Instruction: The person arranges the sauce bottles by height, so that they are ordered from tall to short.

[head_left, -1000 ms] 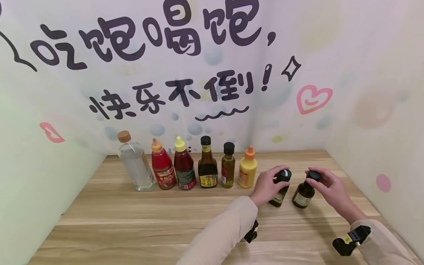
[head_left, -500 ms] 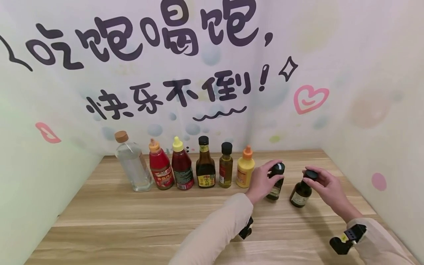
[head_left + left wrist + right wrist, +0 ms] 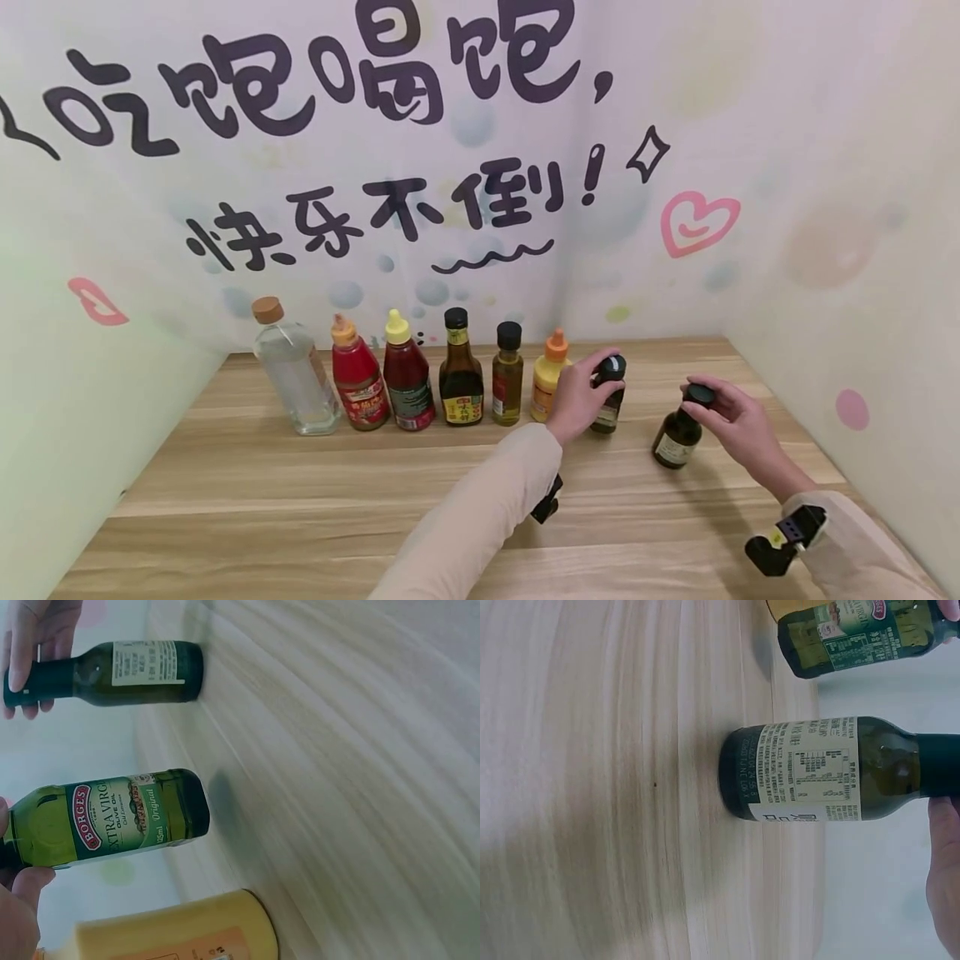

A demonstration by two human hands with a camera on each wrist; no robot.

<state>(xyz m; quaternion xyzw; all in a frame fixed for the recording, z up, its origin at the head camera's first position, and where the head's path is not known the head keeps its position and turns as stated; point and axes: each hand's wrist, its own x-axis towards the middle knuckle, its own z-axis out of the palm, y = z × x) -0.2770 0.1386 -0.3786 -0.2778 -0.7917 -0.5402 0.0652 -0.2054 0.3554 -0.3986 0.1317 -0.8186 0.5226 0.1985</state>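
Note:
With my left hand [image 3: 579,402], I grip a small olive oil bottle [image 3: 124,815] by its neck, just under the black cap. In the left wrist view its base hangs slightly off the tabletop, apart from its shadow. My right hand [image 3: 738,423] pinches the dark cap of a round dark green glass bottle [image 3: 808,769] with a white printed label. That bottle is upright at the right, its base at or very near the wood. Immediately left of the olive oil bottle stands a yellow squeeze bottle [image 3: 550,387] with an orange tip, partly hidden by my left hand.
Along the back wall, left of the yellow one, stand a clear bottle [image 3: 298,379], a red sauce bottle [image 3: 361,383], a dark red squeeze bottle [image 3: 408,383], a soy sauce bottle [image 3: 461,383] and a small oil bottle [image 3: 507,383]. Bare wooden tabletop [image 3: 300,517] lies in front.
My left hand has carried the olive oil bottle left and backward, up beside the yellow squeeze bottle. The right hand and its bottle have barely moved; the head view has turned slightly right.

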